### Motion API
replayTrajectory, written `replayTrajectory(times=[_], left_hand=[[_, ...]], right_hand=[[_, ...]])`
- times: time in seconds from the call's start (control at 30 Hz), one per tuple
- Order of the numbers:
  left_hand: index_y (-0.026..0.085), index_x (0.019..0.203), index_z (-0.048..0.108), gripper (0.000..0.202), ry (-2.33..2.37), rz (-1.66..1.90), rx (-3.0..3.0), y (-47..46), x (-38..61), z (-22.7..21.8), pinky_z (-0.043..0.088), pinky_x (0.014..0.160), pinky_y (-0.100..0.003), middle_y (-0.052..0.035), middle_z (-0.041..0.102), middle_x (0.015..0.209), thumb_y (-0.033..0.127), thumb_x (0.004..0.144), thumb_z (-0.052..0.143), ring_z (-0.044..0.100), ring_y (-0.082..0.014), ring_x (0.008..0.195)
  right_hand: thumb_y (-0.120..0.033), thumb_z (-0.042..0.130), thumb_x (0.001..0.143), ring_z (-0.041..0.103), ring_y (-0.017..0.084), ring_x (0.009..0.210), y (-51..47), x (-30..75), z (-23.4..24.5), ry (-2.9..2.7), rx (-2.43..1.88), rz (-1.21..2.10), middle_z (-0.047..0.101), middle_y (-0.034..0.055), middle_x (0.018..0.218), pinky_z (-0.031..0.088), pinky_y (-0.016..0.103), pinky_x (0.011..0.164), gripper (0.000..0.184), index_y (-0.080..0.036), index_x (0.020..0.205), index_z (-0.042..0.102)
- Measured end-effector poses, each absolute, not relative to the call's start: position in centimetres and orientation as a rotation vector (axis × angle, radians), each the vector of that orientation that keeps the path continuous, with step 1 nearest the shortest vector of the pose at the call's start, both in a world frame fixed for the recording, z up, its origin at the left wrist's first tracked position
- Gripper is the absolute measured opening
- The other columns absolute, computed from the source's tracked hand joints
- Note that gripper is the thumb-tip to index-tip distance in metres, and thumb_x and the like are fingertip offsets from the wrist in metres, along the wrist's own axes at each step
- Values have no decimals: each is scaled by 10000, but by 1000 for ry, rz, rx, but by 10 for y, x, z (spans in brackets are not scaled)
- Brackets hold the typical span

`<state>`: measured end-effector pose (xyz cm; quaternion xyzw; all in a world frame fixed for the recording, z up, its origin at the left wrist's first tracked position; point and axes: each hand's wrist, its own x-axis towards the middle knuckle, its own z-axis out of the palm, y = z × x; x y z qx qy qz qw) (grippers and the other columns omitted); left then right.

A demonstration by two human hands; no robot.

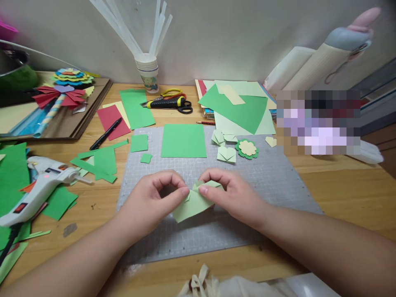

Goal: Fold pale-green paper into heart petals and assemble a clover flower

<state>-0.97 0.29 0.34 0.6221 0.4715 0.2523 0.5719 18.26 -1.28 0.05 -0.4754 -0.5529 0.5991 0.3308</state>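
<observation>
A light green paper piece (192, 204), partly folded, lies on the grey cutting mat (269, 177) in front of me. My left hand (154, 198) pinches its upper left edge between thumb and forefinger. My right hand (230, 192) pinches the upper right part, fingers curled over the fold. The two hands almost touch at the fingertips. Further back on the mat are a green paper square (183, 140), several folded light green pieces (225, 153) and a paper flower (246, 149).
A white glue gun (40, 185) lies at the left among green paper scraps (99, 163). Scissors (173, 99), a black pen (105, 133), red paper (113, 121), a cup of plastic strips (148, 74) and stacked paper sheets (238, 105) stand behind the mat.
</observation>
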Motion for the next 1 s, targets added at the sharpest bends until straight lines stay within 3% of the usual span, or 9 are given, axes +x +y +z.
replayTrajectory(times=[0.1, 0.3, 0.47, 0.53, 0.6, 0.73, 0.83, 1.0], left_hand=[[183, 683, 594, 151, 1091, 612, 1683, 1, -7, 3, 405, 684, -265, 15, 610, 720, 241, 823, 593, 551, -137, 714], [184, 702, 616, 169, 1074, 579, 1537, -1, -7, 0, 406, 643, -264, 6, 608, 725, 297, 826, 594, 547, -143, 703], [182, 717, 615, 122, 1095, 521, 1515, 0, -7, 1, 392, 645, -255, 15, 596, 712, 268, 804, 612, 525, -137, 701], [179, 710, 611, 121, 1129, 546, 1467, 0, -7, 1, 384, 620, -239, 25, 582, 685, 263, 796, 627, 510, -122, 669], [178, 715, 609, 139, 1159, 639, 1335, 1, -8, 1, 384, 590, -216, 35, 576, 672, 288, 789, 653, 502, -103, 635], [192, 757, 592, 163, 1120, 857, 1078, 4, -7, -1, 399, 558, -178, 61, 581, 647, 295, 751, 719, 500, -75, 587], [183, 741, 593, 159, 1085, 834, 1063, 1, -3, -1, 398, 554, -161, 61, 583, 636, 262, 743, 731, 498, -65, 585], [170, 700, 624, 140, 1024, 704, 1037, -6, 3, 2, 369, 527, -155, 60, 561, 594, 244, 740, 735, 465, -57, 556]], right_hand=[[-260, 637, 778, 536, 119, 718, -14, 182, 2, -1570, -1269, 1447, 594, -14, 734, 419, 230, 665, 102, -178, 734, 596], [-306, 648, 763, 447, 95, 569, -17, 179, 4, -1479, -1360, 1674, 529, -28, 619, 356, 217, 526, 156, -162, 718, 610], [-229, 654, 742, 440, 90, 581, -15, 180, 2, -1475, -1351, 1615, 516, -32, 640, 354, 213, 532, 113, -165, 698, 572], [-205, 655, 743, 499, 106, 668, -14, 182, 0, -1420, -1291, 1515, 550, -19, 741, 400, 218, 590, 107, -180, 782, 558], [-238, 676, 753, 545, 123, 758, -12, 183, -3, -1280, -1201, 1451, 575, -2, 867, 439, 231, 641, 222, -205, 917, 530], [-309, 709, 764, 587, 135, 792, -13, 180, -6, -1143, -1053, 1613, 624, 23, 947, 474, 247, 676, 336, -218, 1036, 533], [-301, 724, 755, 602, 141, 812, -16, 176, -6, -1141, -1011, 1748, 662, 21, 893, 479, 239, 690, 289, -198, 994, 599], [-260, 690, 774, 553, 100, 644, -18, 175, -3, -1165, -1090, 1765, 625, -11, 708, 442, 207, 592, 121, -159, 753, 626]])
